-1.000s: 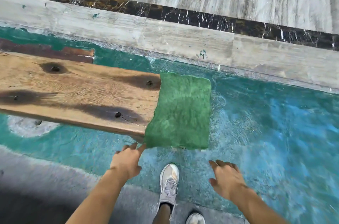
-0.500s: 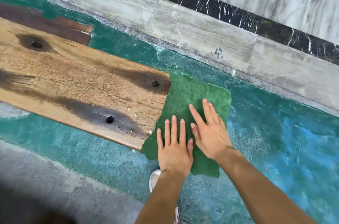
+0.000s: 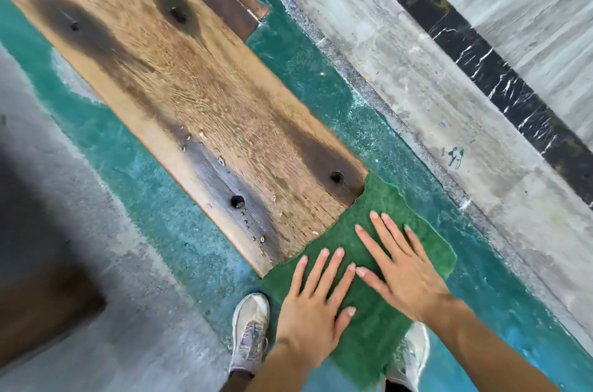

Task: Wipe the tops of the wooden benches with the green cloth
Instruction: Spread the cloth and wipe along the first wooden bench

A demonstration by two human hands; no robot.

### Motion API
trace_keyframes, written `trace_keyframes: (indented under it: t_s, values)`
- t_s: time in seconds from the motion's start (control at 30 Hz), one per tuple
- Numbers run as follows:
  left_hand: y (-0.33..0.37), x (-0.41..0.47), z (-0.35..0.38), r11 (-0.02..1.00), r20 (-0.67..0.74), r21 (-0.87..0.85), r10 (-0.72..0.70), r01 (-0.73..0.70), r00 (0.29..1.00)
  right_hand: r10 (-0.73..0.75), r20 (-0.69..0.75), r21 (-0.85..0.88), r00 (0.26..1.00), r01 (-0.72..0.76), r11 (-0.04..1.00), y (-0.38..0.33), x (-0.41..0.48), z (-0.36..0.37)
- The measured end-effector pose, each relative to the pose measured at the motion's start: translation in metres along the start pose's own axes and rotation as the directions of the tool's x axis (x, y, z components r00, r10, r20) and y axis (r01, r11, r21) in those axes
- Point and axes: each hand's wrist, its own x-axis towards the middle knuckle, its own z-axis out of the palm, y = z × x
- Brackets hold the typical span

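Both your hands lie flat on the green cloth (image 3: 372,340), which is spread over the near end of the wooden tabletop (image 3: 205,96) and hangs past its edge toward your feet. Your left hand (image 3: 313,305) has its fingers (image 3: 333,269) straight and slightly spread, palm down, gripping nothing. Your right hand (image 3: 407,273) lies just beside it, its fingers (image 3: 375,241) likewise straight and fanned out on the cloth, its thumb tip close to your left index finger. The cloth hides the end of the tabletop, so you cannot tell where the wood stops beneath it, nor how much of the cloth is supported and how much hangs free. The tabletop's far end is cut off at the upper left of the view, and whatever holds it up is hidden underneath. Two bolt holes (image 3: 237,200) show in the dark-stained wood near the cloth. Your left shoe (image 3: 250,330) stands in plain sight on the teal floor (image 3: 154,186); your right shoe (image 3: 414,356) is mostly covered by the cloth and your right forearm. Beyond the tabletop runs a grey stone ledge (image 3: 417,87). The lower left corner is dark and blurred, too dim to make out.
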Motion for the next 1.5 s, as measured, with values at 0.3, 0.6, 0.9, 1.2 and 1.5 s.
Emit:
trace_keyframes:
  t_s: [0.3,0.6,0.9,1.2,1.5]
  values:
    - [0.039,-0.012,0.002,0.832,-0.004,-0.130,-0.544,0.539,0.839,-0.239,-0.039,-0.124,0.970,0.232,0.965,0.013,0.037,-0.011]
    - [0.093,0.058,-0.028,0.390,-0.017,-0.333,-0.913,0.858,0.408,-0.441,-0.026,-0.126,0.897,0.435,0.892,0.072,0.063,-0.029]
    - [0.128,0.069,0.011,0.367,-0.106,-0.319,-0.930,0.874,0.352,-0.523,-0.169,-0.172,0.835,0.498,0.850,0.088,0.061,0.015]
    - [0.131,0.067,0.021,0.365,-0.155,-0.370,-0.931,0.854,0.330,-0.539,-0.240,-0.196,0.807,0.504,0.841,0.089,0.063,0.024]
    - [0.116,0.040,0.054,0.322,-0.192,-0.380,-0.945,0.867,0.266,-0.554,-0.270,-0.201,0.787,0.517,0.832,0.052,0.056,0.039]
